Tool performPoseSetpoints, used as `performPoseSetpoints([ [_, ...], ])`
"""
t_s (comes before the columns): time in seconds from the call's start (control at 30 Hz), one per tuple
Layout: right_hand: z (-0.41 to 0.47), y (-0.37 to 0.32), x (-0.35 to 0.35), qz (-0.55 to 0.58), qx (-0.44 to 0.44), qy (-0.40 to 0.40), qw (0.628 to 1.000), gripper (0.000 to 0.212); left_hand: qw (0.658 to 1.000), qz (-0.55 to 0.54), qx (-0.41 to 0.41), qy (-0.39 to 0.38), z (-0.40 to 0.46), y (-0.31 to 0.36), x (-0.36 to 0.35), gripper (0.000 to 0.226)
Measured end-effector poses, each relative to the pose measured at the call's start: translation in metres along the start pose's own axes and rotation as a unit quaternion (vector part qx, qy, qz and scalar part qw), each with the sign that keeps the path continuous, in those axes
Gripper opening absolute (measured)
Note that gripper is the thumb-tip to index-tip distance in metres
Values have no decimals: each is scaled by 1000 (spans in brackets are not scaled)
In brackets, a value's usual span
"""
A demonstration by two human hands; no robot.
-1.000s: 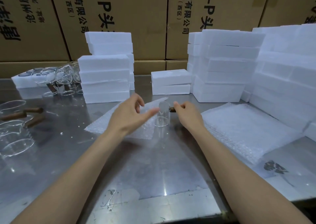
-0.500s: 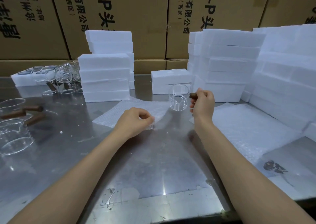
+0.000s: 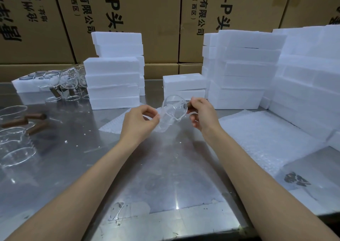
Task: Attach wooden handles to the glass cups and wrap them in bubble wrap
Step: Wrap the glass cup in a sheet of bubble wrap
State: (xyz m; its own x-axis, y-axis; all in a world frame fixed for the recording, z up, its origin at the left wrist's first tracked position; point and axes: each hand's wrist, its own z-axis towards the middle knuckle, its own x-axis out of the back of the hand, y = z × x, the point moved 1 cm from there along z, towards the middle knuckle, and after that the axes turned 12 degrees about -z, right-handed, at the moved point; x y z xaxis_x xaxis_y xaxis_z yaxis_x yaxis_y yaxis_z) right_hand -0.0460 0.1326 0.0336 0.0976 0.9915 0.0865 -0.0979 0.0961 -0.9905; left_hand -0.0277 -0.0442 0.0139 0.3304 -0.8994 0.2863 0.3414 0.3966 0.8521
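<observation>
A clear glass cup (image 3: 174, 108) hangs tilted on its side above the steel table (image 3: 165, 167). My right hand (image 3: 202, 113) grips its dark wooden handle (image 3: 189, 106), most of which is hidden in my fingers. My left hand (image 3: 139, 121) pinches the edge of a bubble wrap sheet (image 3: 161, 124) and holds it up against the cup's left side. The rest of that sheet trails down to the table behind my left hand.
A stack of bubble wrap sheets (image 3: 261, 135) lies at the right. White foam blocks (image 3: 112, 80) stand in piles at the back and right (image 3: 303, 78). Glass cups with wooden handles (image 3: 16, 128) lie at the left, more cups (image 3: 64, 86) at back left. Cardboard boxes (image 3: 147, 19) form the back wall.
My right hand lifted the cup off the table, then tipped it over and brought it left. My left hand took hold of the bubble wrap's edge and raised it to the cup.
</observation>
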Motion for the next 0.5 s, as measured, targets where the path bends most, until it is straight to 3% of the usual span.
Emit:
performPoseSetpoints([
  [0.2,-1,3,-1,-19,-6,-31,999,15,995,-27,-55,75,-1,9,4,18],
  [0.33,-4,4,-5,-90,17,-48,995,10,988,-65,-90,111,-3,17,7,7],
  [0.5,-9,3,-12,-92,83,-40,991,7,982,-66,-144,102,-7,24,5,4],
])
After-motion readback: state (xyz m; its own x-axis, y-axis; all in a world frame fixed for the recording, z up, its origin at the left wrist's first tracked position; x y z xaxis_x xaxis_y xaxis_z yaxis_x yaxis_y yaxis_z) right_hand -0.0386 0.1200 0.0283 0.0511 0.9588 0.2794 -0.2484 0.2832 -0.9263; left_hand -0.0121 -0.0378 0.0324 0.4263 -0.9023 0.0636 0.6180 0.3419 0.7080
